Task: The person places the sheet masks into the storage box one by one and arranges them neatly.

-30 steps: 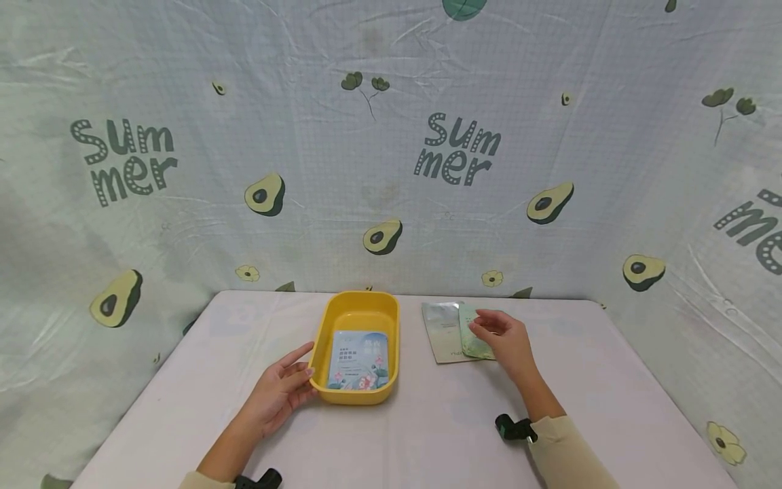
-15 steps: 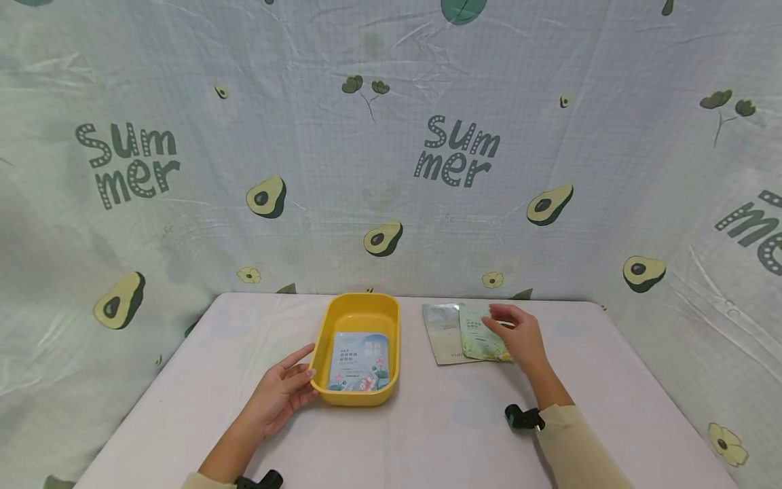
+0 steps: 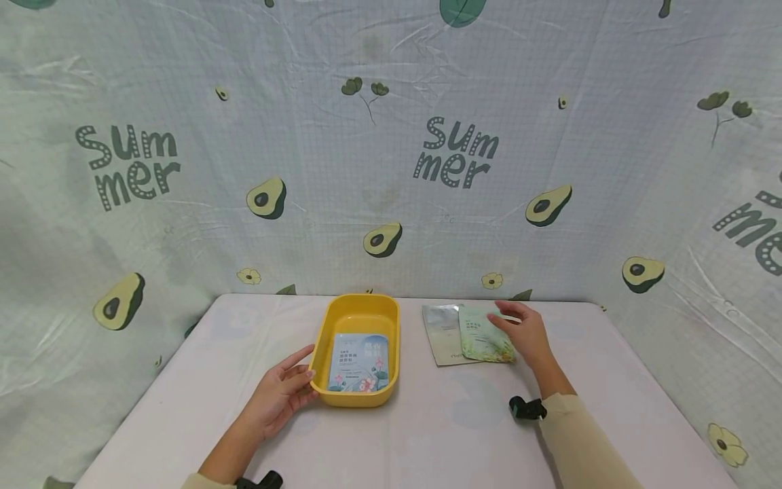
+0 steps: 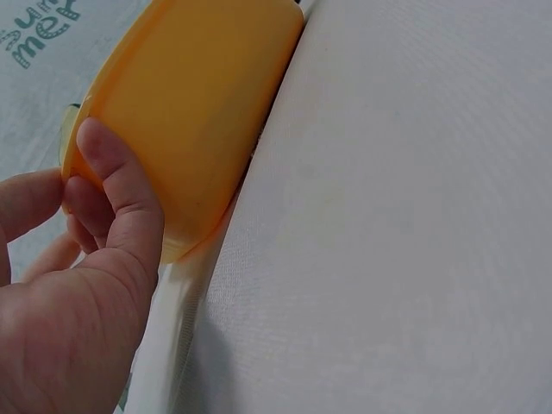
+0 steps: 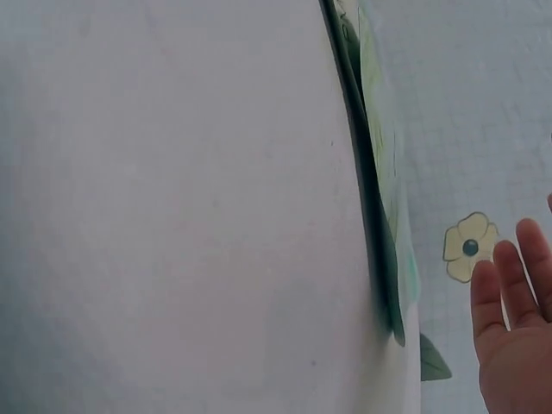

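Left fingers (image 4: 128,183) gripping yellow tray (image 3: 360,401), right fingers (image 5: 515,283) loose; green packet (image 3: 479,337) beneath

Pale, flat-topped counter (image 3: 427,435) with three things

A yellow, rounded-rectangular plastic tray (image 3: 357,401) stands left of the middle. To its right lies a flat, silver-and-beige packet (image 3: 441,333) (a pale-green, flower-printed packet (image 3: 482,343) with rounded corners overlaps it).
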Tool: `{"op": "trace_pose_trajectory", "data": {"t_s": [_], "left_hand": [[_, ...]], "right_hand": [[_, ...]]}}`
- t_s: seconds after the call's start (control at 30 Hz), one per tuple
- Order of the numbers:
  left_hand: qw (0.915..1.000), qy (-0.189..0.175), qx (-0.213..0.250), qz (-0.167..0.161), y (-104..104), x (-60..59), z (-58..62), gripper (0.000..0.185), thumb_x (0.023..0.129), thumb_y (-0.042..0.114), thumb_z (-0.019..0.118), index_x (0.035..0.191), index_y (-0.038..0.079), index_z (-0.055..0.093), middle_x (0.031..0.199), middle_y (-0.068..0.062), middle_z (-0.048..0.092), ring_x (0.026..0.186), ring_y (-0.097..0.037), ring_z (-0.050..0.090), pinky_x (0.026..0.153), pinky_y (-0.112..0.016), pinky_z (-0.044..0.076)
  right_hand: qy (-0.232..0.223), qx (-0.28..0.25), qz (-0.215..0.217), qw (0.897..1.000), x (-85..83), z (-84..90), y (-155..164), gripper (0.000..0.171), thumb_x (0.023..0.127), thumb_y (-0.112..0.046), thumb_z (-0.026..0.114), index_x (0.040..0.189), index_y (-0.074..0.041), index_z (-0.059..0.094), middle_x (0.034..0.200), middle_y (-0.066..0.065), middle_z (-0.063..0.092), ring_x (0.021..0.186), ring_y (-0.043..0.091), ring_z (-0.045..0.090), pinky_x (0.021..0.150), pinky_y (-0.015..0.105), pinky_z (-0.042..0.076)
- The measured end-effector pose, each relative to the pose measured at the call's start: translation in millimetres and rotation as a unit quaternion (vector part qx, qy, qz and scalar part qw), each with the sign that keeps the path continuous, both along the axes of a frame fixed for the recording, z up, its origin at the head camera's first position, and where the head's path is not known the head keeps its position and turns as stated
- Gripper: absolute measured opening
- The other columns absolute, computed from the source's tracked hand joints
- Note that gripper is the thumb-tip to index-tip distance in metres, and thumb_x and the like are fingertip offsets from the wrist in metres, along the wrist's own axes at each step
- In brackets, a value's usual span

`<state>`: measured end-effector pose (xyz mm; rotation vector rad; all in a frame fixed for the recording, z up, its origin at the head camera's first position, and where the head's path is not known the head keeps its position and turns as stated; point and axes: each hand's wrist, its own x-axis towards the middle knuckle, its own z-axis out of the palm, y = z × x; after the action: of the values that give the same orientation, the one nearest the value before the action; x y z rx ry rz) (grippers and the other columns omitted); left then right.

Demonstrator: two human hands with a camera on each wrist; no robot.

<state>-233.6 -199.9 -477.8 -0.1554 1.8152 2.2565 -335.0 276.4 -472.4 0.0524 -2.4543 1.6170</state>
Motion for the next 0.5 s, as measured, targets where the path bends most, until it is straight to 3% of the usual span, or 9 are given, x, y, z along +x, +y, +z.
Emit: {"op": "trace_pose_trajectory", "data": {"t_s": [0.1,0.17,0.5], "left_hand": [[1.0000,-0.003,0.001,0.001,-0.1,0.0,0.0,0.066,0.101,0.002,0.058,0.161,0.012,0.033,0.107,-0.003,0.057,0.087,-0.014,0.064,0.079,-0.027,0.060],[1.0000,-0.004,0.001,-0.002,-0.3,-0.1,-0.1,0.066,0.101,0.002,0.057,0.161,0.013,0.032,0.107,-0.002,0.057,0.087,-0.014,0.064,0.079,-0.027,0.060],[1.0000,-0.003,-0.005,-0.003,-0.4,-0.5,0.5,0.065,0.102,0.002,0.056,0.161,0.014,0.032,0.110,-0.003,0.056,0.089,-0.013,0.063,0.080,-0.027,0.060]], "right_hand": [[-0.015,0.010,0.001,1.000,-3.1,-1.4,3.4,0.059,0.094,-0.036,0.075,0.141,-0.004,0.058,0.148,0.020,0.053,0.138,0.036,0.049,0.112,0.045,0.046],[-0.024,0.015,0.002,1.000,-5.3,-2.0,5.0,0.060,0.094,-0.035,0.074,0.143,-0.004,0.057,0.149,0.020,0.051,0.139,0.037,0.047,0.114,0.052,0.043],[-0.057,0.072,0.003,0.996,-16.3,-4.8,9.0,0.066,0.095,-0.038,0.072,0.149,-0.005,0.051,0.154,0.021,0.046,0.142,0.040,0.040,0.114,0.058,0.039]]}}
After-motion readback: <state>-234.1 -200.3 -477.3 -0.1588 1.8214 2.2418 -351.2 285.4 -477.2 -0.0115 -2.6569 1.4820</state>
